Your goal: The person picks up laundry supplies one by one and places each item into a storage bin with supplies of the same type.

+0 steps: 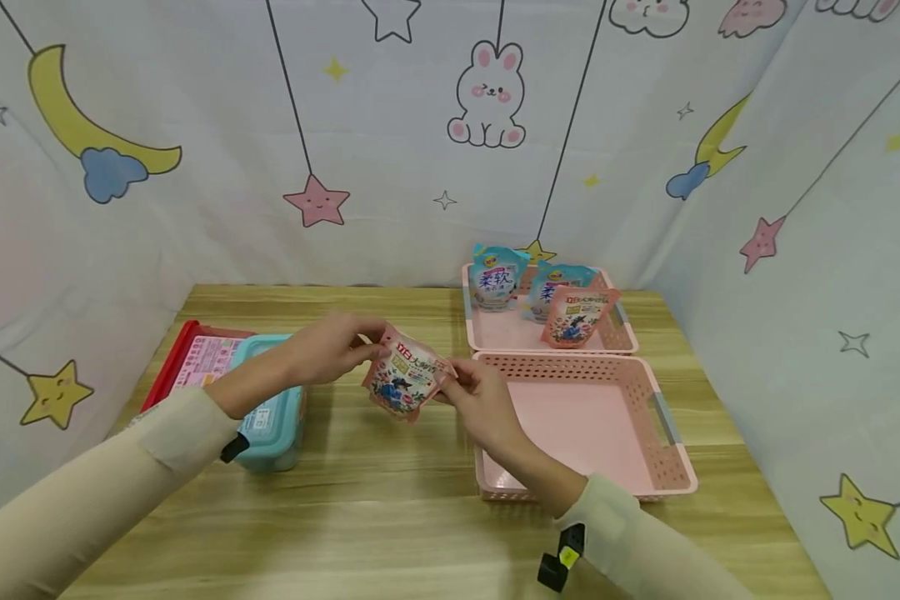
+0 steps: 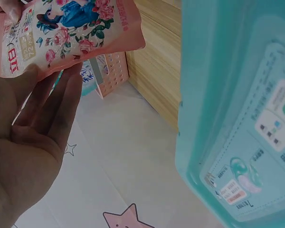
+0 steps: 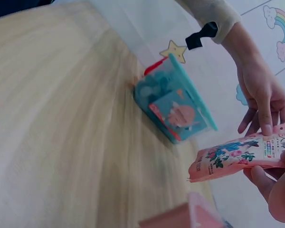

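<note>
Between both hands, over the middle of the table, is a pink floral pouch (image 1: 407, 375) with a bluish figure and roses on its front. My left hand (image 1: 337, 346) pinches its upper left corner between thumb and fingers. At the opposite side, the right hand (image 1: 487, 404) pinches the upper right corner. In the left wrist view the pouch (image 2: 80, 28) lies across the fingers, thumb on its edge. The right wrist view shows the pouch (image 3: 242, 152) tilted, with a hand at either side of it.
Right of the hands stands a pink basket (image 1: 671, 433). Behind it, a second pink basket (image 1: 487, 337) holds two blue pouches (image 1: 497, 279) and another pink pouch (image 1: 577, 318). On the left sit a teal-lidded tub (image 1: 273, 446) and a red-lidded box (image 1: 171, 367). Patterned cloth walls surround the table.
</note>
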Tool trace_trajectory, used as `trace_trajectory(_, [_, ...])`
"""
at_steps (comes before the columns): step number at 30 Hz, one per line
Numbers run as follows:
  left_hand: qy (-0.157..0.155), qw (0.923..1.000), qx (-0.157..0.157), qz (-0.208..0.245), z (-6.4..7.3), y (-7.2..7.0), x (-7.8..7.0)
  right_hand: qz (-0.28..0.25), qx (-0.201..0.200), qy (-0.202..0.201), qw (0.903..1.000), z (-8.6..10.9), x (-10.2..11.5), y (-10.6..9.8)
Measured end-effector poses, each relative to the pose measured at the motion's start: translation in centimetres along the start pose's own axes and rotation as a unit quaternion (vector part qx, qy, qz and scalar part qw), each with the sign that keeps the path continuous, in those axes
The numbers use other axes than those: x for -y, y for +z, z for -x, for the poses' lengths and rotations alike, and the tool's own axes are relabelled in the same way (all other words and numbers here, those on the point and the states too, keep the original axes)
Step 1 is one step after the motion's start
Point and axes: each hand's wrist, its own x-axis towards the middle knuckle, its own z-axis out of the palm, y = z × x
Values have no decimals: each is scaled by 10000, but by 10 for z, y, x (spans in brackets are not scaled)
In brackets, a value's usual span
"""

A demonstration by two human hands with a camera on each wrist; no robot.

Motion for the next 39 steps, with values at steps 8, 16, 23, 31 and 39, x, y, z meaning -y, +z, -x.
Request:
trace_trajectory(8, [-48,9959,-817,-394,-9,0,-11,979,-205,-565,9934,-22,17,-20])
trace_trajectory(16, [10,9848,-1566,-746,-22,-3,-23,1764,-383,-764,9806,-46,36,-40])
trace_trajectory(23, [95,9760,-2012,-823,-43,-9,-26,1819,-439,-871,9785,-69,51,-54])
trace_trajectory(31, [0,9676,-2472,-511,-72,-11,-28,2465,-708,-1233,9586,-92,65,-74])
trace_trajectory(39, [-204,9582,-2846,190,-96,-7,-34,2667,-980,-1453,9477,-109,74,-87])
